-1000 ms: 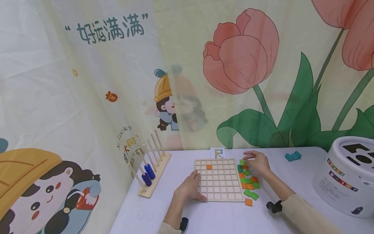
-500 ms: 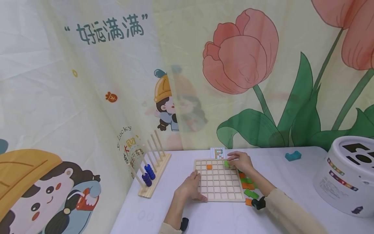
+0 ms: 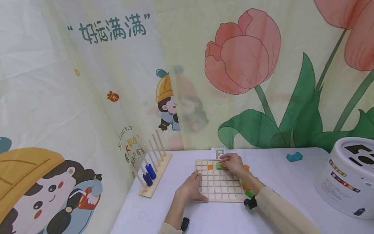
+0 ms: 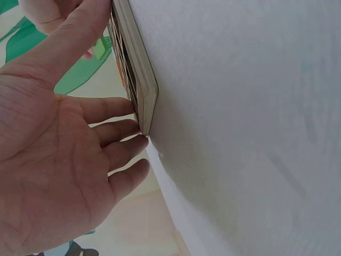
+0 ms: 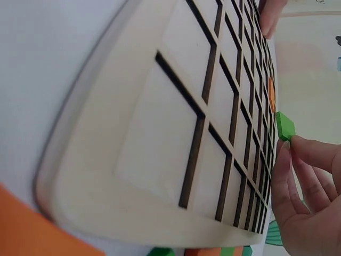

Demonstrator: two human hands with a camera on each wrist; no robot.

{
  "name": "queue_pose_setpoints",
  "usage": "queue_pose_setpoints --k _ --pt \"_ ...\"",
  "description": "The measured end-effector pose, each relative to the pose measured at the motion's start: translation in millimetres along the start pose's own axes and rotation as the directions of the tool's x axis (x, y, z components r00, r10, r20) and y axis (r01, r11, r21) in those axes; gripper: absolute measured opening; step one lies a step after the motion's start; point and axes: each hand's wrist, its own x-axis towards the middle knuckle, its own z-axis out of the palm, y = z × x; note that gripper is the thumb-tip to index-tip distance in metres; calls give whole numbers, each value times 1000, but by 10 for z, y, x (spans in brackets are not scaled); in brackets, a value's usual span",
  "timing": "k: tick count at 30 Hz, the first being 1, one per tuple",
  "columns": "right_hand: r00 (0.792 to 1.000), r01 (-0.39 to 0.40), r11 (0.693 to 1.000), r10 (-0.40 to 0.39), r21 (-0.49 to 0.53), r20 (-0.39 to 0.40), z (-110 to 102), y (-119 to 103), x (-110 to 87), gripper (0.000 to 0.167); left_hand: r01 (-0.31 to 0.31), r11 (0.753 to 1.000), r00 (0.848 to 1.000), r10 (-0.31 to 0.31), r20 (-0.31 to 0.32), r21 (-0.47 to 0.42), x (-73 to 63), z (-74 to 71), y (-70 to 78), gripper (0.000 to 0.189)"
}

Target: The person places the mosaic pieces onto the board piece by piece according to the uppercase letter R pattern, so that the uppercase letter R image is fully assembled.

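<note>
A wooden grid board [image 3: 216, 196] with square cells lies on the white table. One orange tile [image 3: 210, 167] sits in a cell near its far left corner. My right hand [image 3: 232, 163] pinches a small green tile [image 5: 285, 126] between thumb and index finger, low over the board's far rows, a little right of the orange tile. At the board's near left corner rests my left hand [image 3: 190, 188]. Its extended fingers [image 4: 120, 130] touch the left edge, while the thumb lies along the front edge.
Loose orange and green tiles [image 3: 249, 193] lie right of the board, partly hidden by the right forearm. A patterned card [image 3: 216, 151] lies behind the board. A wooden peg stand [image 3: 157, 175] with blue beads is left; a teal block [image 3: 294, 157] and white bucket [image 3: 339, 185] are right.
From the tile pile, my right hand has moved left over the board with a green tile, reaching close to the orange tile. The left hand has stayed put at the board's corner.
</note>
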Motion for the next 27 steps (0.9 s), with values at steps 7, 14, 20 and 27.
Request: queue_pose_setpoints --k 7,14,20,27 --pt "1000 0 1000 0 -13 -1 90 17 23 24 3 1000 1000 -3 6 -1 1 9 13 115" --pt "1000 -11 999 11 -54 -12 120 37 44 21 -8 1000 1000 8 7 12 22 36 18 116" --pt "999 24 992 -27 -125 -25 136 32 52 18 -15 1000 1000 15 -5 3 41 47 2 116" --pt "999 40 986 -44 -159 -23 152 31 46 19 -3 1000 1000 3 -5 -4 -3 12 -5 116"
